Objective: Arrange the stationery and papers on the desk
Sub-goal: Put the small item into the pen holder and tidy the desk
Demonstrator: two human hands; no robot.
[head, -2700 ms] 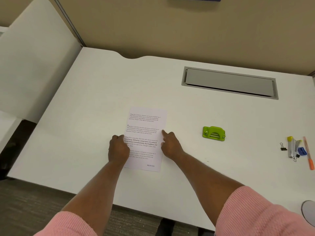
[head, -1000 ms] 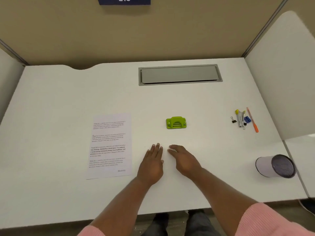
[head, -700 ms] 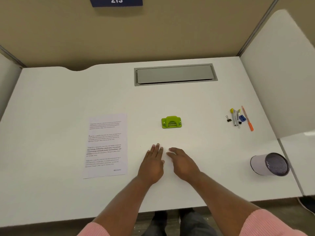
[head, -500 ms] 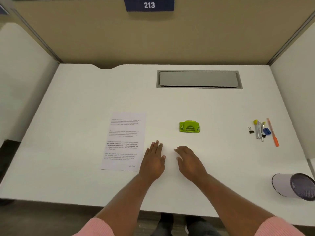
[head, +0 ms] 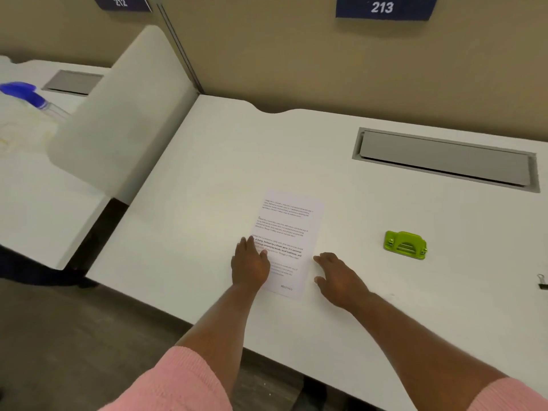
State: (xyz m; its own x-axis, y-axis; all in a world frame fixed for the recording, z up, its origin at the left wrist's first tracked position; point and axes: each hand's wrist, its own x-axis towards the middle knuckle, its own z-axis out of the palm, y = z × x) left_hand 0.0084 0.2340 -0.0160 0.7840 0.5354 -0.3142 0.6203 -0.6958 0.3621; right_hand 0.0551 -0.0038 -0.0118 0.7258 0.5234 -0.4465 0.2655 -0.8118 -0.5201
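A printed sheet of paper point(head: 289, 229) lies flat on the white desk point(head: 207, 179), near its front edge. My left hand point(head: 250, 265) rests palm down on the sheet's lower left part, fingers spread and covering that corner. My right hand point(head: 338, 278) lies flat on the desk just right of the sheet, fingers apart, holding nothing. A green hole punch point(head: 405, 245) sits further right. A black binder clip point(head: 542, 282) shows at the right edge of the view.
A grey cable hatch point(head: 444, 158) is set into the desk at the back right. A white divider panel point(head: 118, 126) stands along the left side. Beyond it, the neighbouring desk holds a blue-topped object point(head: 22, 91). A tan partition wall closes the back.
The view has swung left, so the pens and the cup are out of frame. My left hand has moved from the bare desk onto the sheet; my right hand now lies beside its right edge.
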